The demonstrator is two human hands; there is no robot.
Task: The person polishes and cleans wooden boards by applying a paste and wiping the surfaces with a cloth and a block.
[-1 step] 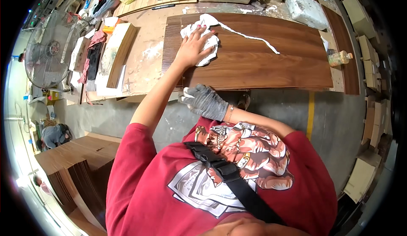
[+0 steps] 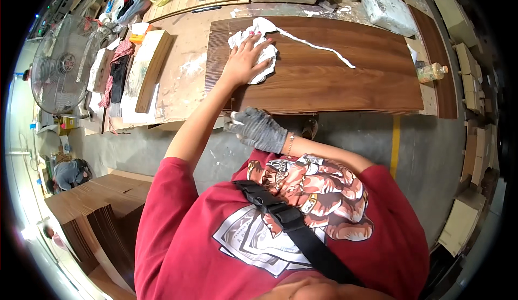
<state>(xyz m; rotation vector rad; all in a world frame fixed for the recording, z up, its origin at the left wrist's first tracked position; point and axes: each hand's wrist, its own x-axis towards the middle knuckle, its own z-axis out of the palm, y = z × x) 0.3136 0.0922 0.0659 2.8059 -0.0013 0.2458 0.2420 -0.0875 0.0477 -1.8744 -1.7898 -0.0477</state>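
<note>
My bare left hand (image 2: 245,64) lies flat with fingers spread on a crumpled white rag (image 2: 264,74). Beneath it is a dark brown wood-grain panel (image 2: 334,76), top of a stack on the workbench. From the rag a twisted white tail runs right across the panel. My right hand (image 2: 258,131), in a grey knit glove, is beside the stack's near edge, below the left hand. Its fingers are bent and point left; whatever they may hold is hidden. At the left end, the panels' edges show as fine stepped lines (image 2: 216,57).
A wrapped block (image 2: 389,10) and a plastic bottle (image 2: 431,73) sit right of the stack. Left are a long wooden block (image 2: 154,71) and a caged fan (image 2: 65,63). Stacked cardboard (image 2: 97,192) stands behind left, near a crouching person (image 2: 70,173).
</note>
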